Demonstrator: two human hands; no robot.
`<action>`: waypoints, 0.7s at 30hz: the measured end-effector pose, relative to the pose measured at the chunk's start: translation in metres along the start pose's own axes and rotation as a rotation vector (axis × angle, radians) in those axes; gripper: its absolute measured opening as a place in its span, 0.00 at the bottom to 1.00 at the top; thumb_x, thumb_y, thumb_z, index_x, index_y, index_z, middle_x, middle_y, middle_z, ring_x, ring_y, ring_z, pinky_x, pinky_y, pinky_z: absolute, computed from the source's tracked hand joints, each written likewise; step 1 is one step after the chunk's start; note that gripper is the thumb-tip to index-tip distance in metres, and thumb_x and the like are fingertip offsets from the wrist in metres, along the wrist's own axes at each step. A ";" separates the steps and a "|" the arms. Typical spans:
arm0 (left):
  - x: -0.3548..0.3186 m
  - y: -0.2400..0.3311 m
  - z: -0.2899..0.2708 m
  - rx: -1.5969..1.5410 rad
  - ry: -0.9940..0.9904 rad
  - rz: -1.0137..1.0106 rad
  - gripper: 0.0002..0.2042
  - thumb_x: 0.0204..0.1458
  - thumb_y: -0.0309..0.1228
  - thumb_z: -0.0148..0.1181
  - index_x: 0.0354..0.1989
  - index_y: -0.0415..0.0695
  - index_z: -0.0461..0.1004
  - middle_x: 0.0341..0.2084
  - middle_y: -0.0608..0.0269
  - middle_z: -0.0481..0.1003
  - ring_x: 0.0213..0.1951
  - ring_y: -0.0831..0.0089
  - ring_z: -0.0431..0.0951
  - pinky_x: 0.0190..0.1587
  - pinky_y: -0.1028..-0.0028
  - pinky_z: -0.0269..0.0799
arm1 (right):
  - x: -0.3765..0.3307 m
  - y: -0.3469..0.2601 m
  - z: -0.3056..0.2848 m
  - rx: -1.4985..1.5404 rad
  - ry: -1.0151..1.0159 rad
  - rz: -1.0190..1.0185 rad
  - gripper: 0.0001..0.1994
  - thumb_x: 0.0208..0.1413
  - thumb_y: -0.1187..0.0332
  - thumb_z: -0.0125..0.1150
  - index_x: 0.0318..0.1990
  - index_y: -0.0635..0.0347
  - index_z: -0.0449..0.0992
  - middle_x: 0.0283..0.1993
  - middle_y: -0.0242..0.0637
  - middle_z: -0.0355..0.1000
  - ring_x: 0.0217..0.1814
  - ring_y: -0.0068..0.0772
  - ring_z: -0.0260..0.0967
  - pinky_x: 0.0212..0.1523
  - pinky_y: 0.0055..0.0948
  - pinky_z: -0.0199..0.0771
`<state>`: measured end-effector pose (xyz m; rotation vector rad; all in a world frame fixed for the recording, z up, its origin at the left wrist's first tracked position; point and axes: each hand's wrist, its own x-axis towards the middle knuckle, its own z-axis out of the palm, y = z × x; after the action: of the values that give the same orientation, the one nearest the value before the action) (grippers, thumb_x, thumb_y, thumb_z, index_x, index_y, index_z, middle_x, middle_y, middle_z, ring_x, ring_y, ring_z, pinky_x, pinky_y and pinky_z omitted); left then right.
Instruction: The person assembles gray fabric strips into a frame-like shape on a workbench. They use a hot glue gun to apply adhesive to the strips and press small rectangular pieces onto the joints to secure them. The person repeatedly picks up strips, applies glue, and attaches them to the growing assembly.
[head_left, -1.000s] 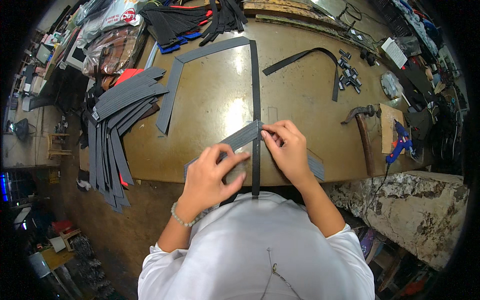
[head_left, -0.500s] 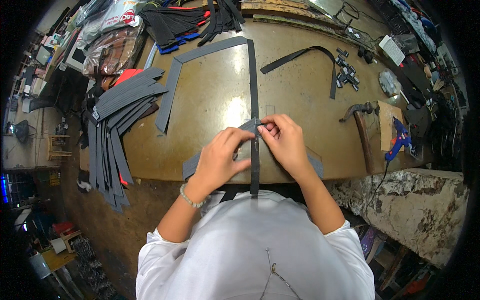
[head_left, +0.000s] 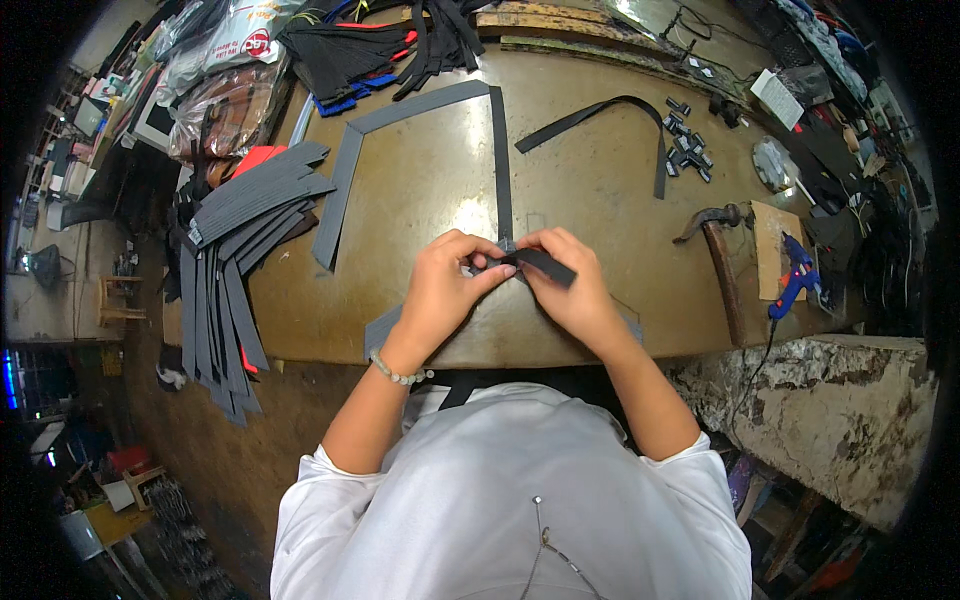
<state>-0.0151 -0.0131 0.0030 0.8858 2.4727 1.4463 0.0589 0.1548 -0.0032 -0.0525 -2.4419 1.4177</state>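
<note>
My left hand [head_left: 447, 285] and my right hand [head_left: 566, 286] meet at the near edge of a brown table [head_left: 420, 190]. Together they pinch a narrow black strap [head_left: 501, 160] that runs straight away from me across the table. A short folded end of the strap [head_left: 548, 266] sticks out to the right over my right fingers. A wider grey strip [head_left: 382, 328] lies on the table under my hands, its left end showing below my left wrist.
A grey angled strip [head_left: 345, 170] lies left of the strap. A stack of grey strips [head_left: 225, 260] hangs off the left edge. A curved black strap [head_left: 600, 115], small buckles [head_left: 685, 150], a hammer [head_left: 715, 250] and a blue glue gun [head_left: 795, 280] sit right.
My hands have drawn closer together on the strap, and its near end has been folded over so a short piece now sticks out to the right.
</note>
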 end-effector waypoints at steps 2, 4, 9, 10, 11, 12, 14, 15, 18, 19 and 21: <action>0.002 0.001 -0.001 -0.013 0.000 -0.040 0.14 0.40 0.29 0.75 0.35 0.40 0.81 0.24 0.62 0.74 0.27 0.73 0.72 0.33 0.74 0.70 | 0.010 0.000 -0.007 0.132 -0.110 0.206 0.16 0.54 0.75 0.63 0.52 0.61 0.76 0.34 0.37 0.73 0.35 0.23 0.70 0.37 0.25 0.72; 0.002 0.002 -0.002 -0.004 -0.008 -0.092 0.16 0.39 0.31 0.77 0.36 0.40 0.81 0.23 0.64 0.72 0.28 0.73 0.72 0.33 0.74 0.70 | 0.025 0.000 -0.017 0.113 -0.249 0.199 0.17 0.54 0.73 0.64 0.53 0.61 0.76 0.36 0.36 0.72 0.36 0.20 0.70 0.38 0.24 0.72; 0.000 0.001 -0.001 0.069 0.023 -0.085 0.19 0.38 0.33 0.77 0.38 0.40 0.80 0.27 0.62 0.70 0.31 0.71 0.72 0.35 0.73 0.70 | 0.067 0.009 -0.020 0.294 -0.435 0.361 0.12 0.55 0.72 0.64 0.46 0.64 0.78 0.37 0.39 0.70 0.28 0.23 0.71 0.28 0.22 0.74; -0.001 0.000 0.000 0.070 0.017 -0.090 0.19 0.38 0.33 0.77 0.38 0.40 0.80 0.28 0.61 0.70 0.31 0.71 0.72 0.35 0.73 0.70 | 0.070 0.012 -0.015 0.346 -0.359 0.259 0.08 0.55 0.73 0.65 0.41 0.66 0.79 0.35 0.38 0.70 0.24 0.22 0.72 0.25 0.20 0.74; -0.001 0.000 0.000 0.070 0.008 -0.079 0.19 0.38 0.33 0.77 0.39 0.40 0.80 0.28 0.61 0.70 0.31 0.70 0.72 0.36 0.72 0.70 | 0.071 0.014 -0.014 0.309 -0.331 0.270 0.08 0.55 0.74 0.65 0.40 0.67 0.79 0.35 0.39 0.70 0.25 0.22 0.72 0.25 0.20 0.75; -0.001 -0.001 0.000 0.072 0.008 -0.065 0.20 0.39 0.33 0.77 0.40 0.40 0.79 0.28 0.60 0.70 0.32 0.70 0.73 0.36 0.72 0.71 | 0.070 0.017 -0.010 0.274 -0.310 0.267 0.07 0.54 0.74 0.65 0.40 0.67 0.79 0.35 0.39 0.71 0.25 0.22 0.73 0.25 0.20 0.75; -0.001 0.000 0.001 0.074 0.002 -0.034 0.20 0.41 0.33 0.75 0.43 0.40 0.78 0.30 0.59 0.70 0.32 0.67 0.73 0.37 0.70 0.71 | 0.067 0.021 -0.005 0.218 -0.279 0.258 0.06 0.54 0.74 0.65 0.37 0.68 0.79 0.34 0.40 0.71 0.25 0.24 0.73 0.26 0.21 0.75; -0.002 0.001 0.001 0.074 -0.006 -0.017 0.20 0.42 0.32 0.74 0.45 0.41 0.77 0.31 0.58 0.70 0.33 0.66 0.73 0.38 0.68 0.72 | 0.067 0.022 -0.003 0.196 -0.267 0.254 0.06 0.53 0.73 0.66 0.36 0.68 0.79 0.33 0.41 0.72 0.25 0.26 0.74 0.26 0.23 0.75; -0.005 0.006 0.000 0.075 -0.042 -0.001 0.19 0.48 0.32 0.70 0.49 0.45 0.77 0.32 0.58 0.70 0.33 0.65 0.74 0.38 0.67 0.72 | 0.070 0.023 -0.002 0.016 -0.257 0.272 0.09 0.52 0.69 0.68 0.35 0.67 0.78 0.28 0.42 0.72 0.25 0.32 0.74 0.28 0.29 0.74; -0.006 0.007 -0.001 0.070 -0.038 0.026 0.18 0.49 0.33 0.69 0.49 0.47 0.78 0.32 0.59 0.70 0.32 0.66 0.73 0.37 0.68 0.72 | 0.071 0.022 -0.003 -0.067 -0.259 0.284 0.10 0.51 0.68 0.69 0.35 0.67 0.78 0.27 0.43 0.72 0.26 0.35 0.74 0.28 0.32 0.73; -0.008 0.009 -0.001 0.196 -0.091 0.085 0.16 0.53 0.33 0.65 0.51 0.48 0.78 0.33 0.59 0.70 0.33 0.64 0.74 0.37 0.67 0.72 | 0.070 0.019 -0.010 -0.240 -0.143 0.213 0.12 0.50 0.66 0.69 0.36 0.66 0.77 0.25 0.43 0.72 0.26 0.40 0.73 0.30 0.35 0.72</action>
<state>-0.0055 -0.0149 0.0099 1.0791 2.5696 1.1718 -0.0068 0.1859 0.0031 -0.2823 -2.7848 1.2381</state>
